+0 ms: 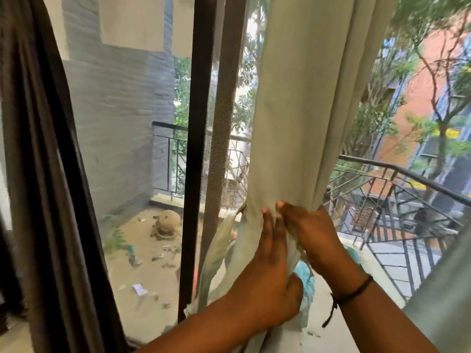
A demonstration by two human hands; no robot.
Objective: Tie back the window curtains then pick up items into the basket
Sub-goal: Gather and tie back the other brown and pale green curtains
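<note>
A pale green curtain (pixel 303 110) hangs in front of the window, gathered into a narrow bunch at about waist height. My left hand (pixel 267 271) grips the bunch from the left, fingers pointing up along the cloth. My right hand (pixel 313 235) grips the same bunch from the right, and the fingertips of both hands meet on the fabric. A light blue strip of cloth (pixel 304 276) shows between my hands below the bunch. A black thread band sits on my right wrist. No basket is in view.
A dark brown curtain (pixel 38 174) hangs at the left edge. A dark window frame post (pixel 196 149) stands just left of the green curtain. Beyond the glass lie a littered balcony floor (pixel 142 250) and a black metal railing (pixel 397 200).
</note>
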